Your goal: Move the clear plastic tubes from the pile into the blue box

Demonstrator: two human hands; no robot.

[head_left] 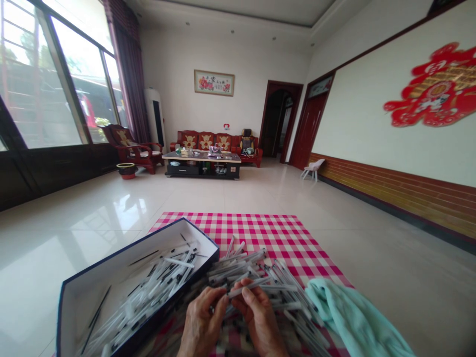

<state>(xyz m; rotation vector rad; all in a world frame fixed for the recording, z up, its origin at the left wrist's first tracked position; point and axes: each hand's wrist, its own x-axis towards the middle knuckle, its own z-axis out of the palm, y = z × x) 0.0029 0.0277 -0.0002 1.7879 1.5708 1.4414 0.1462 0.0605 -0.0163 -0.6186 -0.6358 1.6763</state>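
A thin clear plastic pen (pixel 248 287) is pinched between the thumb and the fingers of the right hand (pixel 258 317), so this hand is closed on it. The left hand (pixel 203 322) is kept just beside the right one, and its fingertips (pixel 222 293) are placed near the left end of the pen; whether the pen is really gripped by them cannot be told.

Both hands are held over a loose pile of similar pens (pixel 284 292), which is heaped near the front edge of a pink and white checked cloth (pixel 253 230). At the left corner of the cloth, a white box with navy edges (pixel 100 292) is placed, and its long rim is touching the pile. Many more pens (pixel 159 277) are lying inside this box in mixed directions. A pale teal towel (pixel 353 317) is laid at the right corner of the cloth, against the pile.

The cloth is spread on a glossy tiled floor (pixel 390 233). Well apart from it, a low coffee table (pixel 201 163) is standing in front of a red wooden sofa (pixel 219 141).
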